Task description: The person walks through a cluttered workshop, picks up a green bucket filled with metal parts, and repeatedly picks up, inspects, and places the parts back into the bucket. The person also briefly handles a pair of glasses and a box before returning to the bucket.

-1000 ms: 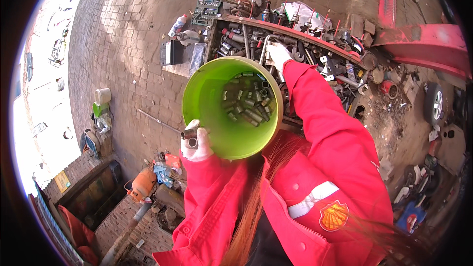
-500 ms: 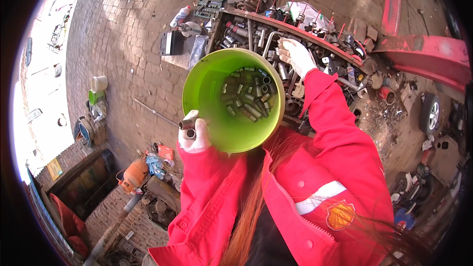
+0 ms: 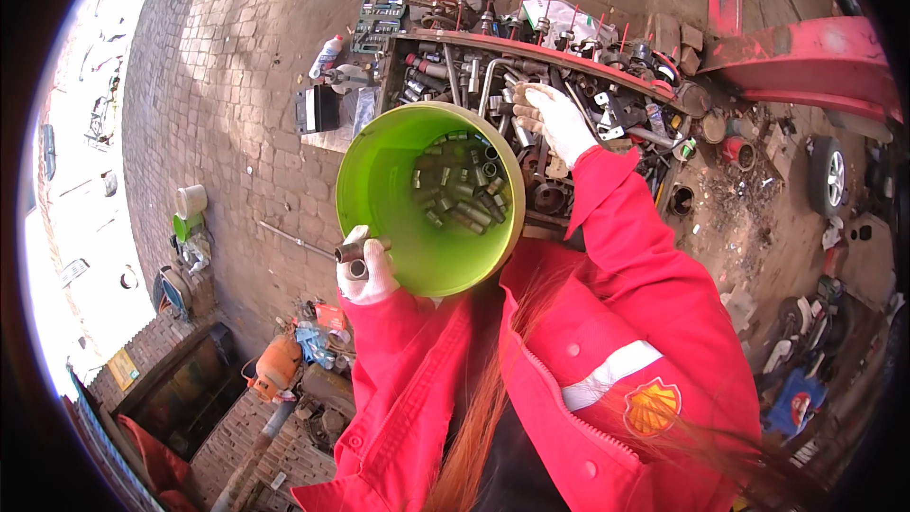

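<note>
A lime-green bucket (image 3: 382, 192) is tilted in front of me, with several metal sockets (image 3: 464, 192) lying on its bottom. At its near left rim, my gloved left hand (image 3: 376, 283) is closed around two metal sockets (image 3: 356, 268). Whether those fingers also grip the rim is hard to see. My gloved right hand (image 3: 556, 121) is just past the bucket's right rim, above a long tray (image 3: 531, 45) full of sockets, bars and wrenches. Its fingers are stretched out and apart, with nothing visible in them. The bucket hides part of the tray.
Beyond the tray's left end lie an open tool case (image 3: 379, 14), a white bottle (image 3: 327, 55) and a black box (image 3: 317, 109). A red metal beam (image 3: 806, 62) stands at right, near a wheel (image 3: 828, 176). An orange gas cylinder (image 3: 278, 368) sits lower left.
The bucket and both hands have shifted slightly left in view, along with the surroundings. My left hand keeps the two sockets, and the right hand stays above the tray.
</note>
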### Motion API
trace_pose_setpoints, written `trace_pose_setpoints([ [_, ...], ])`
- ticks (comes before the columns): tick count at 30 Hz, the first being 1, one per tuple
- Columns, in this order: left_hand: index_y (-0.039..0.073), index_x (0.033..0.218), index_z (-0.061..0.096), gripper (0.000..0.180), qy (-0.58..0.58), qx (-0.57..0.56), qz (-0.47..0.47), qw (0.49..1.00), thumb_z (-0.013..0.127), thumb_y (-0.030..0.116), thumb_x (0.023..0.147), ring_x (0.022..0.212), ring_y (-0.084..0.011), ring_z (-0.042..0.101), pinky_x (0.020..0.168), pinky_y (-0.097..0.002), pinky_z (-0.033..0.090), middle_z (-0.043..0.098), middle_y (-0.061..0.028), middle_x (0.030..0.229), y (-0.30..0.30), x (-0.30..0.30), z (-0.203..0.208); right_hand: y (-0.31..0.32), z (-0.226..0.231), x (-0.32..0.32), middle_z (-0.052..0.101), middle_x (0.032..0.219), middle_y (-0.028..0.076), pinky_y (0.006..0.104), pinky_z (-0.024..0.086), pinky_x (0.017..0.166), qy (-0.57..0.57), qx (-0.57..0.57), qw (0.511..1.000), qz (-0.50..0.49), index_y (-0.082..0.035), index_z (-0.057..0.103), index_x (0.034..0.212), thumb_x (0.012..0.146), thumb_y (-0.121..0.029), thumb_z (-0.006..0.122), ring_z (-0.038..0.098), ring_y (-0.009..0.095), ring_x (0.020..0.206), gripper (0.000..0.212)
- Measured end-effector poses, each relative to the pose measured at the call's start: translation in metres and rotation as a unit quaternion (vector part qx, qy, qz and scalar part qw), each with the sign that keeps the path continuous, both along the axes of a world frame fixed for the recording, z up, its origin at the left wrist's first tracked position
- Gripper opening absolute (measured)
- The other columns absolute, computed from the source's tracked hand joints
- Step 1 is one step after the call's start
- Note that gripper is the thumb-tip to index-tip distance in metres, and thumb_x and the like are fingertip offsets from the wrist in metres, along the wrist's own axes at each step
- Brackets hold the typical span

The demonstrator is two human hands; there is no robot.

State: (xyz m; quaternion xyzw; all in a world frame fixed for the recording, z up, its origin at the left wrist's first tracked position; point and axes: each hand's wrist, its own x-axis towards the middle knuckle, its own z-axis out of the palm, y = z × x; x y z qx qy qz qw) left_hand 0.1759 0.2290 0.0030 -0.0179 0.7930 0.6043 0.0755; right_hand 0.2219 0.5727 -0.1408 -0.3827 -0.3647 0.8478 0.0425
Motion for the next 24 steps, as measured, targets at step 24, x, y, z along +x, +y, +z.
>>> trace_pose_setpoints([
  [24,0.004,0.126,0.058,0.033,-0.016,0.139,0.039,0.989,0.065,0.016,0.096,0.056,-0.0075,0.050,0.053,-0.0234,0.041,0.065,-0.0041,0.080,0.007,0.003,-0.004,-0.039,0.185,0.000,0.063,0.126,0.011,0.0309,0.047,0.103,0.153,0.260,0.943,0.140,0.001,0.057,0.130,0.102,-0.019,0.056,0.060,0.018,0.117,0.035],
])
